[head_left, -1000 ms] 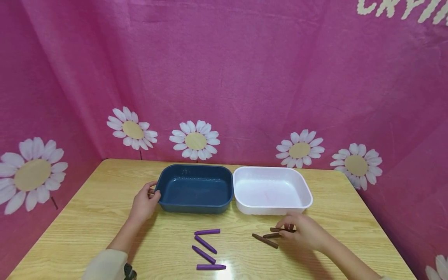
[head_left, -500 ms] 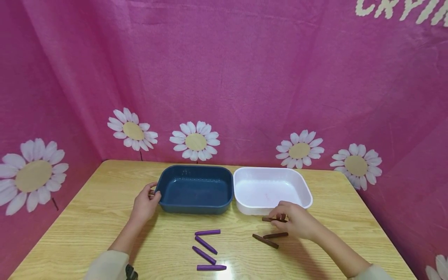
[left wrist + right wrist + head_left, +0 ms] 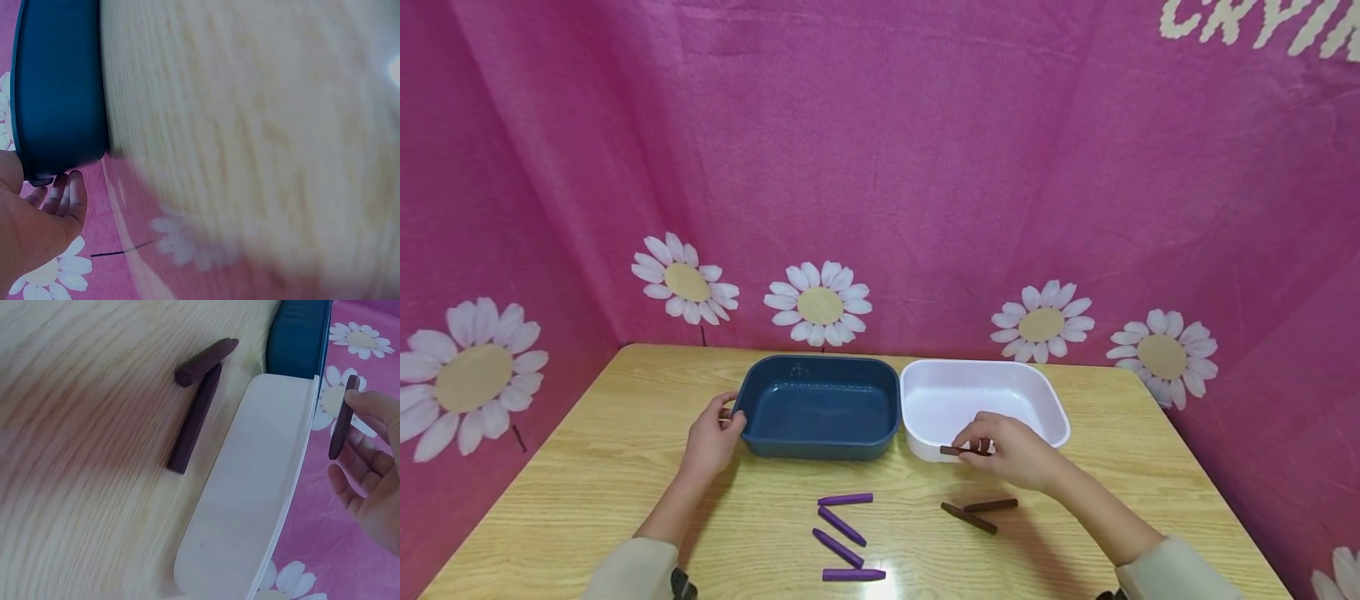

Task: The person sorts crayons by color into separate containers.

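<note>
My right hand (image 3: 1011,454) pinches a brown crayon (image 3: 957,451) between thumb and fingers, just above the near rim of the white bin (image 3: 919,440). The right wrist view shows that crayon (image 3: 343,422) raised beyond the bin's edge. Two more brown crayons, one slanting (image 3: 968,518) and one nearly level (image 3: 991,505), lie on the table below. At the left end of the dark blue bin (image 3: 816,449), my left hand (image 3: 710,435) grips the rim. In the left wrist view its thumb is at the rim and its fingers curl along the outer side.
Several purple crayons (image 3: 842,526) lie loosely on the wooden table (image 3: 625,433) in front of the blue bin. Both bins stand side by side, touching or nearly so, near the table's back edge. A pink curtain (image 3: 880,167) with daisies hangs behind and on both sides.
The right hand has lifted one brown crayon off the table and carried it up and leftward to the white bin's near rim. The left hand stays on the blue bin.
</note>
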